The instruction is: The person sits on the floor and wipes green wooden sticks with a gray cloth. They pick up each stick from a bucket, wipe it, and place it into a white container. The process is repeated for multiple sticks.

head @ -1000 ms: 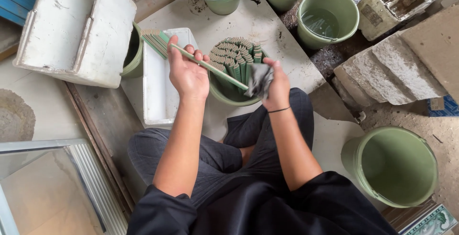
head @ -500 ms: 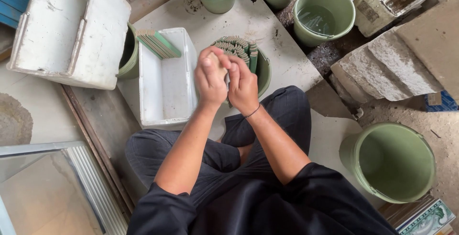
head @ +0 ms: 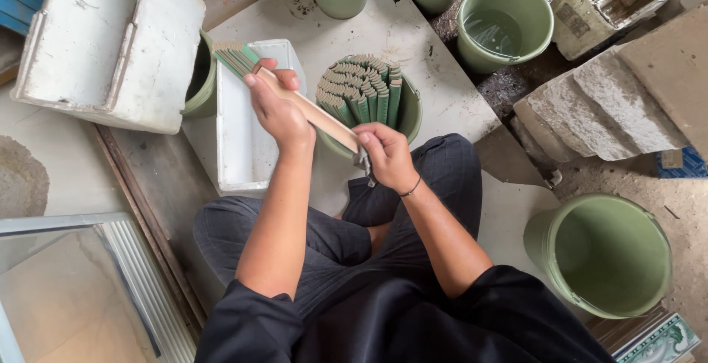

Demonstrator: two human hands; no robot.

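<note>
Here the left hand [head: 276,108] closes round the upper part of a long flat bundle of strips [head: 306,108], tan along its face and green at the fanned upper end, which sticks out over the white foam tray [head: 236,142]. The right hand [head: 387,155] pinches the lower end of the same bundle, where something small and dark grey shows between the fingers; what it is cannot be told. The bundle slants from the tray's far edge down toward the near rim of the green bucket of strips [head: 369,90], which stands packed with upright green-tipped pieces at the middle of the low desk [head: 398,31].

To do this step well, I judge the strips need to be kept flush and flat against one another, so the left grip should stay firm without bowing them, while the right hand works at the end with a short, controlled pull along the length, not across it. Holding the bundle over the bucket means any loose strip drops among the others instead of onto the floor.

Both forearms reach forward from the lap, the left one longer and raised, wrist cocked with knuckles up; the right elbow is bent sharply, the wrist with its thin dark band turned inward. An empty green bucket [head: 605,260] stands by the right knee
</note>
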